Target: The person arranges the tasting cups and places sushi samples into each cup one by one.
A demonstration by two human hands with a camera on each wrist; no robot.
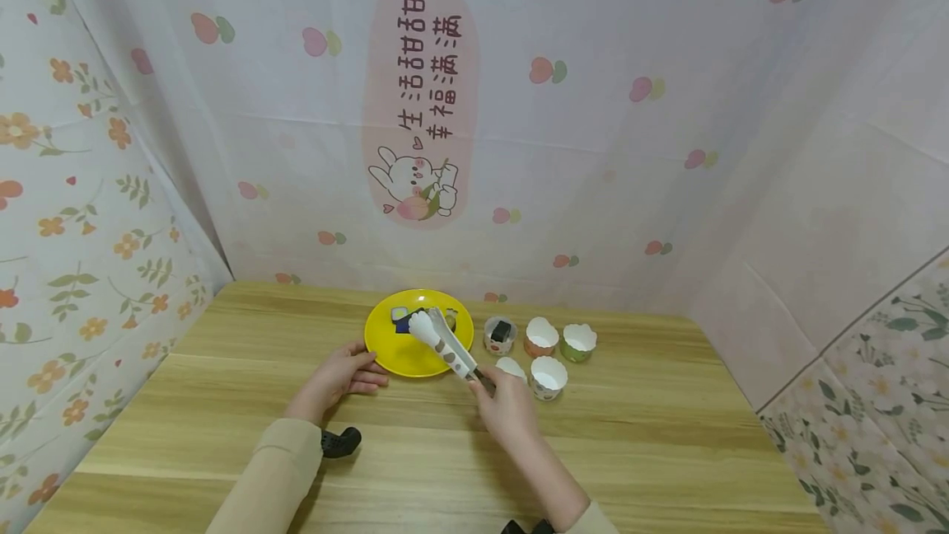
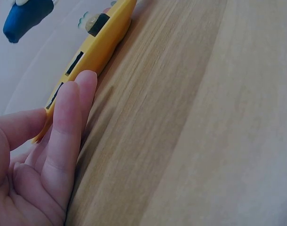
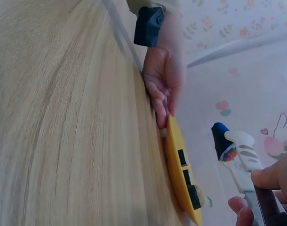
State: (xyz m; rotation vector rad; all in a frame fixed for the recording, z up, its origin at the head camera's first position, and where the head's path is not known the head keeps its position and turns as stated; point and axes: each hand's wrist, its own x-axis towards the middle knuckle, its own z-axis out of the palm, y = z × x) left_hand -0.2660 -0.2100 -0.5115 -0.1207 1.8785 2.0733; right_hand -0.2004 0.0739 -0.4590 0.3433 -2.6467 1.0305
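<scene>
My left hand [image 1: 343,377] holds the near left rim of a yellow plate [image 1: 418,366], thumb at the edge and fingers along its side. My right hand [image 1: 508,407] grips white paw-tipped tongs [image 1: 454,355] by their handles. Between the tongs' tips is a dark blue, cone-shaped sushi hand roll [image 3: 220,141] with colourful filling. The right wrist view has it raised above the plate's level. Small dark-wrapped sushi pieces lie on the plate, including a roll with a pale top and yellow centre [image 1: 399,313] and another piece [image 1: 451,320] at the right.
Right of the plate stand several scalloped paper cups. One cup [image 1: 490,347] holds a dark-wrapped piece [image 1: 501,331]; beside it are an orange cup [image 1: 541,346] and a green one [image 1: 578,349]. Nearer are a spotted cup [image 1: 549,386] and one partly behind my right hand. A curtain [image 1: 593,155] hangs behind.
</scene>
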